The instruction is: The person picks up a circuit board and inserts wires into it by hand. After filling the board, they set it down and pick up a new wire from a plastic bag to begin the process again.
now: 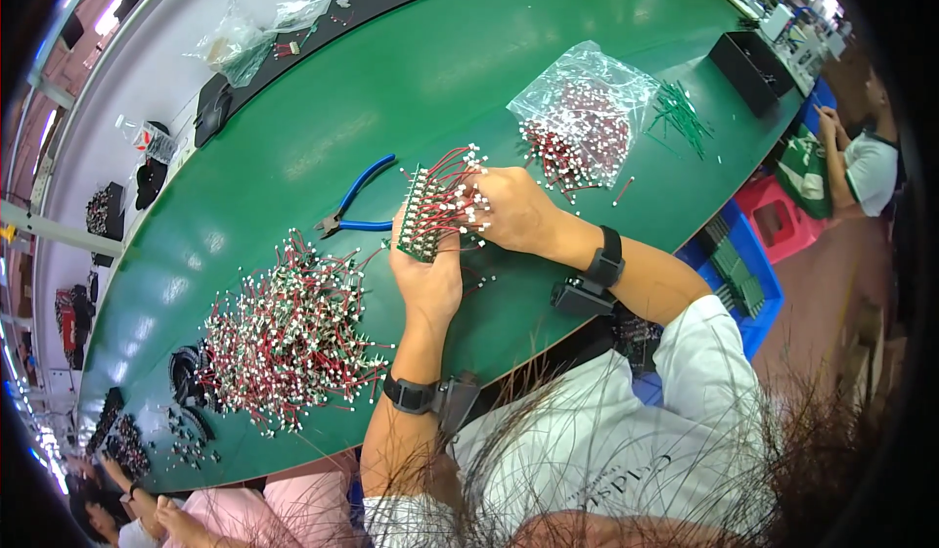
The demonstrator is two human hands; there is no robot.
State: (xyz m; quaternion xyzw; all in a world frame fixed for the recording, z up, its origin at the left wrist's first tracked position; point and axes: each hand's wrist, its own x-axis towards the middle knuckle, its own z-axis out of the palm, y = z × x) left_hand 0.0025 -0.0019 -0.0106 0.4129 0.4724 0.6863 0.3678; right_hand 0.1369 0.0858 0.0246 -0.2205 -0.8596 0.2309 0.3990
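Note:
My left hand (427, 279) holds up a narrow green circuit board (416, 225), tilted over the table, with its fingers behind it. From the board a dense row of red wires (445, 201) with white connectors at their free ends sticks out to the right. My right hand (514, 211) is closed at those wire ends; its fingertips are partly hidden among the connectors. Just left of the board lie blue-handled cutting pliers (357, 196), jaws toward the left. Nearer and to the left spreads a large heap of short red wires with white connectors (293, 343).
A clear plastic bag (587, 108) of red-wired connectors lies at the back right, beside thin green strips (682, 118) and a black box (751, 71). Black parts (186, 382) lie at the left. A blue crate (738, 274) holds green boards below the table's right edge. Other people sit nearby.

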